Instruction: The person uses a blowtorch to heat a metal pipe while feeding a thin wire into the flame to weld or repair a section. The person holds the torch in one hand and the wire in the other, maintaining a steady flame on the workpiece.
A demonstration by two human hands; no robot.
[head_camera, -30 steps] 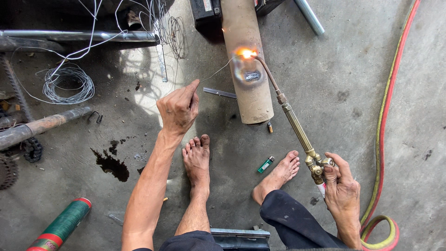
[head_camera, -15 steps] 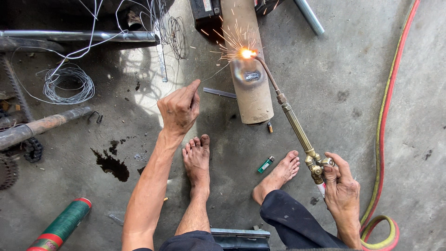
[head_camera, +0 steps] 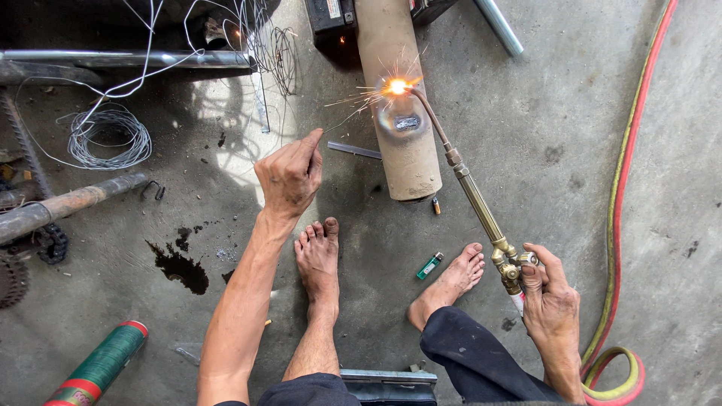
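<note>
the right hand [head_camera: 553, 301] was closed on the brass gas torch [head_camera: 481, 214], flame sparking on the rusty pipe [head_camera: 398, 113]. the left hand [head_camera: 289, 174] pinched a thin filler wire [head_camera: 342, 120] toward it. one dark patch showed worked; the seam looked unfinished.

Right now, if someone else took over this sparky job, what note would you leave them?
Right hand grips the brass torch by its valves; the flame tip sparks on the tan pipe lying on the concrete floor.
Left hand pinches a thin wire rod aimed at the flame.
Done: a dark heated patch on the pipe.
Left: cannot tell how much.
Green lighter lies between the bare feet.
</note>
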